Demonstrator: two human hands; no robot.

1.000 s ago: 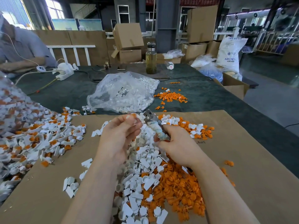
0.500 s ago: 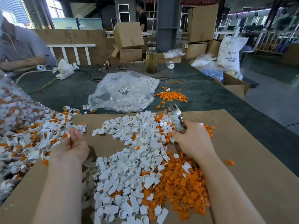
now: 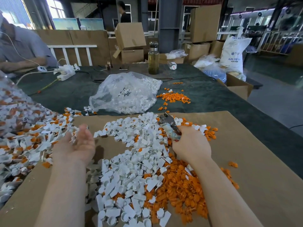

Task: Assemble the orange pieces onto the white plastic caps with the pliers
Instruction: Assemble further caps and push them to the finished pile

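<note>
A second ago the two hands met over the middle of the white plastic caps (image 3: 131,158), the left hand (image 3: 78,143) pinching a small piece at the pliers (image 3: 170,126). Now the left hand has swung out toward the pile of finished pieces (image 3: 29,141), palm up, fingers loose and blurred (nothing visible in it). The right hand (image 3: 191,145) has shifted right and slightly farther away, the pliers moving with it.

l hand (image 3: 78,143) open palm-up, r hand (image 3: 191,145) fisted grip
</note>
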